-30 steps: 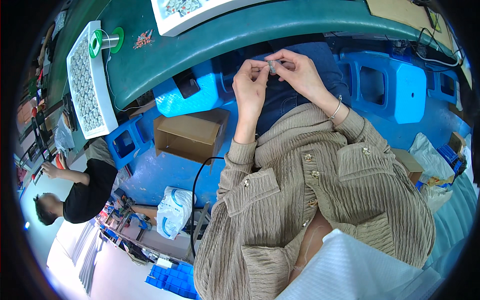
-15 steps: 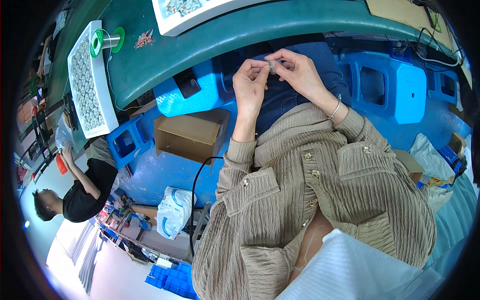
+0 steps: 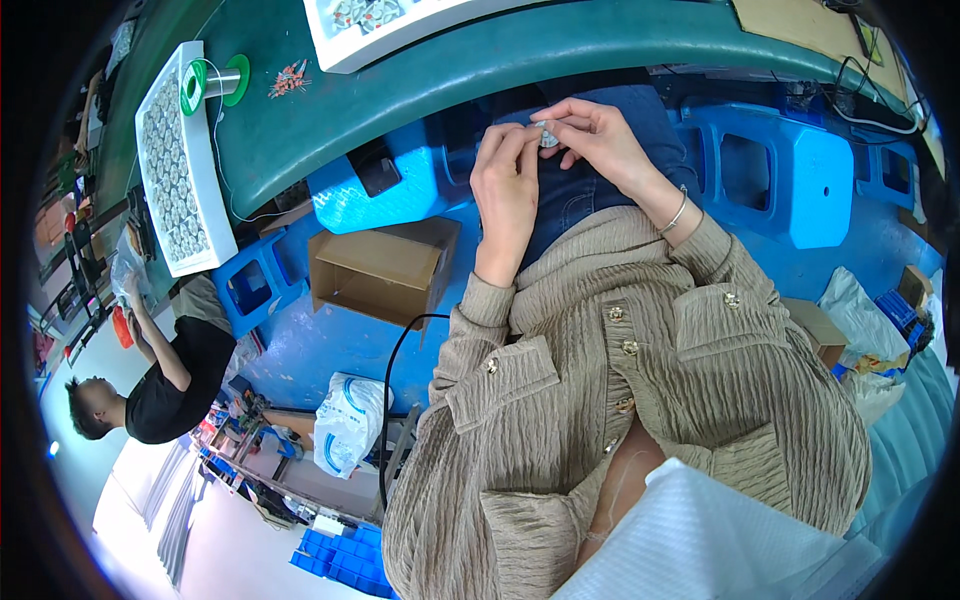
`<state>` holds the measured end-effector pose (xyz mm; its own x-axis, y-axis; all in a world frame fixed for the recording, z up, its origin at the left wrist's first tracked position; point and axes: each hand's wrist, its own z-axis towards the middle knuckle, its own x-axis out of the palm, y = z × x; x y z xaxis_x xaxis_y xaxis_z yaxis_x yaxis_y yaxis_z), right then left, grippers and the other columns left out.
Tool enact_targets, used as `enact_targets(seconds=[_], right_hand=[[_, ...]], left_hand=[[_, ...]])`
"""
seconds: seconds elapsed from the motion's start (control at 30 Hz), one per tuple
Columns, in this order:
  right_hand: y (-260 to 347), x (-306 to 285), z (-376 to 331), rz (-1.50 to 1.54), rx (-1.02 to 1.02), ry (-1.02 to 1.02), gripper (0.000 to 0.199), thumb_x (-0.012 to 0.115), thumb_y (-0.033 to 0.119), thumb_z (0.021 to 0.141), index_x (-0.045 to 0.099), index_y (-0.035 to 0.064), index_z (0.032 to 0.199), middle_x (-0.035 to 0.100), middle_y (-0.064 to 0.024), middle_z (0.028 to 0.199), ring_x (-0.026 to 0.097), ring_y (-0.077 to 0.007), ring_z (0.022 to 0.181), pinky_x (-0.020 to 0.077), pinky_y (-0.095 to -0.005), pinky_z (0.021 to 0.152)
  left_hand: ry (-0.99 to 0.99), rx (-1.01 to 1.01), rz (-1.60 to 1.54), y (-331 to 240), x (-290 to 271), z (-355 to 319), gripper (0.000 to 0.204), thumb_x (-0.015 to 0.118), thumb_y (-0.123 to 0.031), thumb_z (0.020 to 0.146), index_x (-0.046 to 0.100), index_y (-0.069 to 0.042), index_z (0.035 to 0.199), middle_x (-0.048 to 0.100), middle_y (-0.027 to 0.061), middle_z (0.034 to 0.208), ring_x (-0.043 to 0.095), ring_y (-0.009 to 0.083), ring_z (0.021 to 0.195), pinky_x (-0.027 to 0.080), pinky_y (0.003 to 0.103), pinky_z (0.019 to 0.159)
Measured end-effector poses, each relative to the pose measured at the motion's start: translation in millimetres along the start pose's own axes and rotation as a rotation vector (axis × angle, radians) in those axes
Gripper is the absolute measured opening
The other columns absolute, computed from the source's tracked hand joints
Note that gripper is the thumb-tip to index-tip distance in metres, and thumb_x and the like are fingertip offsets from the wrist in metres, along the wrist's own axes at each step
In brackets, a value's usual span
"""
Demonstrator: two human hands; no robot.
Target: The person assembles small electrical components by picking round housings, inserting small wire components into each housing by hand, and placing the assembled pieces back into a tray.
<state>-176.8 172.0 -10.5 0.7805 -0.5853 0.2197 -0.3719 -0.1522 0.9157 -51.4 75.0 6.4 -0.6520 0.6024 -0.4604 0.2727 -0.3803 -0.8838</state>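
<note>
Above my lap, near the green table's edge, my right hand point(image 3: 608, 148) pinches a small round greyish-white disc-shaped part point(image 3: 548, 137) between thumb and fingertips. My left hand point(image 3: 506, 182) is closed in a pinch at the left edge of this part. Its fingertips meet the disc, and whatever lies between them is too small to make out. On the table to the left lies a little heap of small red-orange components with thin leads point(image 3: 289, 78). A white foam tray point(image 3: 222, 240) filled with rows of similar round parts stands at the table's left.
A solder wire spool point(image 3: 238, 80) rests by that tray. Another white tray point(image 3: 345, 62) with round parts sits at the table's far edge. Blue stools point(image 3: 822, 190) and an open cardboard box point(image 3: 375, 255) stand below. At left, a person in black point(image 3: 165, 400) handles a plastic bag.
The disc has turned from edge-on to show its flat face. My left hand has rotated and shifted slightly right. At left, the other person's arms have moved.
</note>
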Motion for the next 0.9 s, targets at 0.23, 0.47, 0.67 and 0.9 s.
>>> enact_targets(seconds=[0.23, 0.47, 0.67, 0.9], right_hand=[[5, 1, 0, -0.001, 0.015, 0.032, 0.018, 0.061, 0.008, 0.098, 0.072, 0.0016, 0.112, 0.073, -0.0063, 0.097, 0.066, -0.0094, 0.08, 0.0535, -0.0195, 0.062], [-2, 0, 3, 0.011, -0.026, 0.009, 0.016, 0.064, 0.01, 0.098, 0.071, 0.0002, 0.109, 0.073, -0.0071, 0.088, 0.067, -0.0104, 0.073, 0.0529, -0.0204, 0.057], [-2, 2, 0, 0.047, 0.042, 0.003, 0.018, 0.058, 0.007, 0.096, 0.07, 0.0002, 0.107, 0.072, -0.0083, 0.088, 0.067, -0.0119, 0.074, 0.0528, -0.0205, 0.057], [-4, -9, 3, 0.148, 0.076, -0.03, 0.021, 0.053, 0.008, 0.098, 0.068, 0.0, 0.111, 0.073, -0.0112, 0.1, 0.069, -0.0144, 0.074, 0.0521, -0.0201, 0.058]], left_hand=[[-0.023, 0.109, 0.181, -6, 1, -2, 0.012, 0.07, 0.004, 0.086, 0.069, -0.002, 0.096, 0.061, 0.0055, 0.095, 0.058, 0.0206, 0.075, 0.049, 0.032, 0.066], [-0.032, 0.206, 0.314, -7, 6, -4, 0.011, 0.069, 0.003, 0.086, 0.069, -0.002, 0.095, 0.06, 0.0055, 0.097, 0.058, 0.0208, 0.075, 0.049, 0.032, 0.065], [-0.009, 0.205, 0.331, -15, -4, -1, 0.012, 0.067, 0.003, 0.09, 0.072, -0.003, 0.1, 0.064, 0.005, 0.103, 0.059, 0.0182, 0.075, 0.048, 0.029, 0.063], [0.042, 0.027, -0.35, -101, -54, 34, 0.017, 0.062, 0.002, 0.095, 0.072, -0.006, 0.105, 0.066, 0.0103, 0.105, 0.06, 0.0172, 0.079, 0.049, 0.024, 0.063]])
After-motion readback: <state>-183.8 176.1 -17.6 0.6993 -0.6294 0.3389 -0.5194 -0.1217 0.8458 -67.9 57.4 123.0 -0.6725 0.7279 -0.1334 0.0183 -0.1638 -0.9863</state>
